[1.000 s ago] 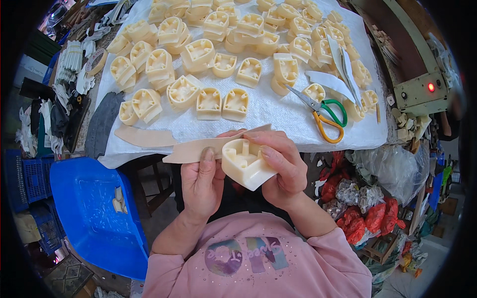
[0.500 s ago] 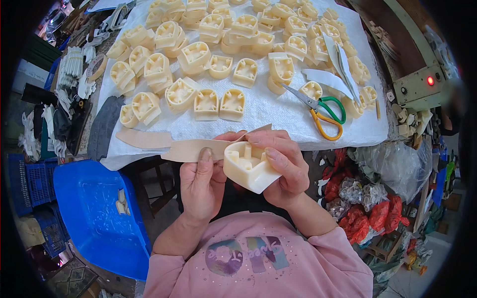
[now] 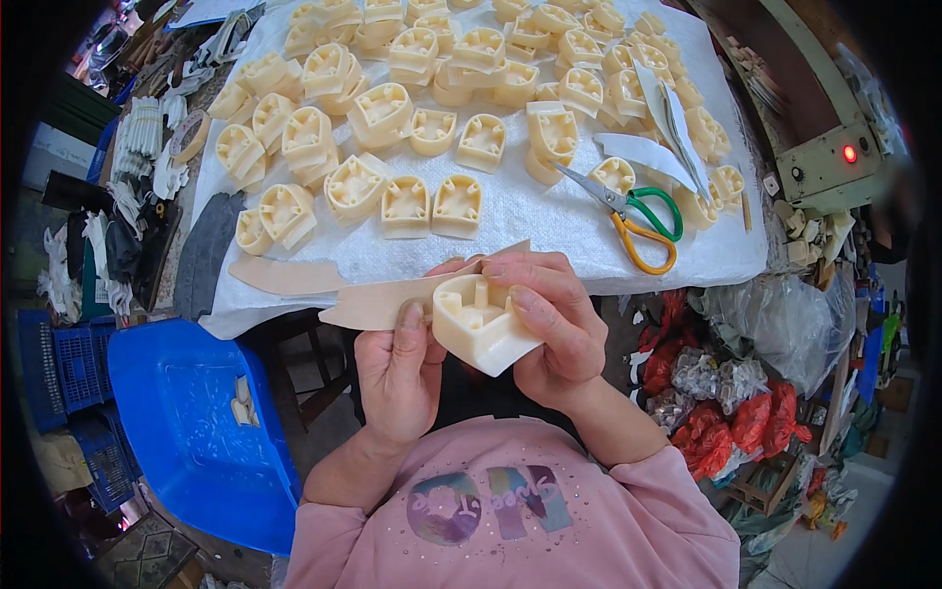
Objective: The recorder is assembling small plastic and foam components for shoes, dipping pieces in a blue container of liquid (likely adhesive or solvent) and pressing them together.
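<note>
My right hand grips a cream plastic shoe heel, a hollow D-shaped block with small posts inside, its open side tilted up. My left hand pinches a thin beige covering strip, thumb on top and fingers behind. The strip runs behind the heel, and its far end sticks up beside the right fingertips. How closely strip and heel touch is hidden. A second beige strip lies on the table edge just beyond my left hand.
Many similar heels stand on the white-covered table. Scissors with green and orange handles lie at right, near white sheets. A blue tub stands at lower left; red bags lie at right. Dark grey pieces lie at left.
Both hands still hold the strip and the heel. The heel has shifted slightly up and left, closer over my left thumb, and the strip's left end is angled a little lower.
</note>
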Motion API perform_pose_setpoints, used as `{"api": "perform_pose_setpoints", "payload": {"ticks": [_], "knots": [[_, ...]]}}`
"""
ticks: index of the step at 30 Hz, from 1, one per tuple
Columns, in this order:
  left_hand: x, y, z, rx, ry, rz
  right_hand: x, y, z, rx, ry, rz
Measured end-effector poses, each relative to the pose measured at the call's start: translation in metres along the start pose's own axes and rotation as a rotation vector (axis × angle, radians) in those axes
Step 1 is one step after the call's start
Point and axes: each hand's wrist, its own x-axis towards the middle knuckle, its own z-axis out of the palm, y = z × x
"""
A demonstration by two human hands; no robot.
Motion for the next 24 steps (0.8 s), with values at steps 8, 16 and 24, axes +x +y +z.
{"api": "perform_pose_setpoints", "payload": {"ticks": [8,16,24], "knots": [[-0.003,0.003,0.002,0.108,0.027,0.061,-0.003,0.007,0.008,-0.067,0.08,-0.019],[0.001,0.019,-0.011,0.465,0.117,0.279,0.01,-0.009,-0.013,-0.44,-0.111,-0.029],[0.006,0.009,-0.011,0.532,0.121,0.058,0.027,-0.029,-0.017,-0.74,-0.455,0.092]]}}
